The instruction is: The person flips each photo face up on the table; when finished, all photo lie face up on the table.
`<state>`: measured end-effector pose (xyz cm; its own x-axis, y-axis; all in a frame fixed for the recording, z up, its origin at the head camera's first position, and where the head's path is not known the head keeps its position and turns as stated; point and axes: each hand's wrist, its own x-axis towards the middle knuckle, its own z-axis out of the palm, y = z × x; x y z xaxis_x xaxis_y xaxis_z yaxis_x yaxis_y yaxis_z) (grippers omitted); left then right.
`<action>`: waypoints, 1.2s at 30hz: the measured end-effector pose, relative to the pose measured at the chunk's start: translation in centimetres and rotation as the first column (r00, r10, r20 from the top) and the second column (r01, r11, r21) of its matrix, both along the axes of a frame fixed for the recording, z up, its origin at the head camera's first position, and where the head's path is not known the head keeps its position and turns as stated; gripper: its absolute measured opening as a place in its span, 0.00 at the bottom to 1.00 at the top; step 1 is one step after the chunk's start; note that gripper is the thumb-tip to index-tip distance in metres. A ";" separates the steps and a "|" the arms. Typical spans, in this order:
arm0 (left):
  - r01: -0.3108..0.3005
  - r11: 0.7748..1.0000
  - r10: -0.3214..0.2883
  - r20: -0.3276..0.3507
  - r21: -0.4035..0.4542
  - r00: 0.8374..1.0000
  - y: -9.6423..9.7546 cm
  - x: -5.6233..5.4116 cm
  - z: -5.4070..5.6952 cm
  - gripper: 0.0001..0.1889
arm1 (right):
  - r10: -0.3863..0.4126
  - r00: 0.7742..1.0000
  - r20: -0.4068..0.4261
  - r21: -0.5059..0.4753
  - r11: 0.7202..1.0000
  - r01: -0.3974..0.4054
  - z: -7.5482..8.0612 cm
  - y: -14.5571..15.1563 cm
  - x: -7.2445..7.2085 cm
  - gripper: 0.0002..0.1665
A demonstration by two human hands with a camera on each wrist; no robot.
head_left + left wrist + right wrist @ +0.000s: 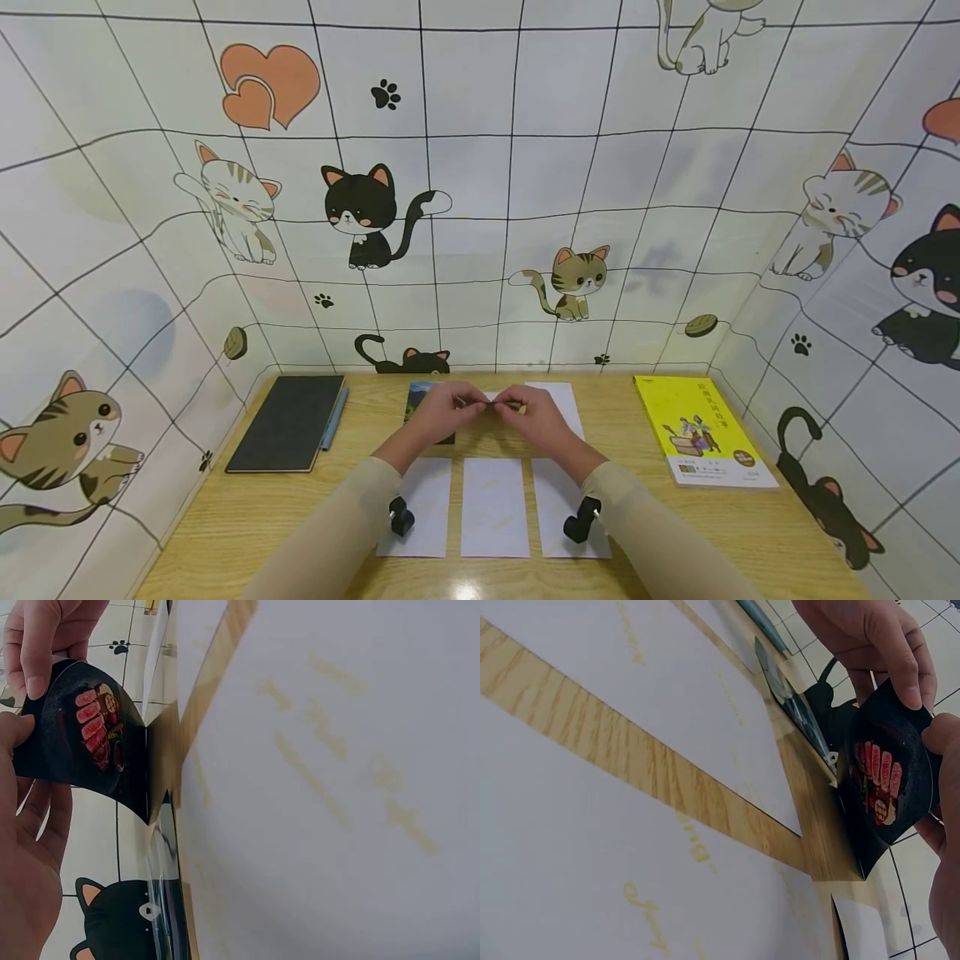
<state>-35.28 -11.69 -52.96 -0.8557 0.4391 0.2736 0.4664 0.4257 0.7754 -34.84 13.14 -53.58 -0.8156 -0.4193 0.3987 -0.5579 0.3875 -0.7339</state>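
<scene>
Both hands grip one card (64,735) with a photo of sliced meat on a dark ground. It stands on edge and bows between them, its lower edge at the table. My left hand (441,412) pinches one upper corner, thumb on the picture side. The other upper corner is pinched by my right hand (538,418), close beside the left. From the head view the hands hide most of the card. Left of it lies a landscape picture card (791,701), partly under the left hand. A white card (558,400) lies behind the right hand.
Three white cards, the middle one (495,508) between the forearms, lie in a row nearer me, with faint yellow lettering. A black notebook (285,423) and a blue pen (334,419) lie at left; a yellow book (701,429) at right. A cat-print wall (480,183) encloses the wooden table.
</scene>
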 end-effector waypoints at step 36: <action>-0.059 0.963 0.056 0.022 0.262 0.998 1.2 -0.7 2.9 0.08 | -0.076 0.997 0.006 -0.133 0.988 0.077 4.0 -0.4 -0.7 0.10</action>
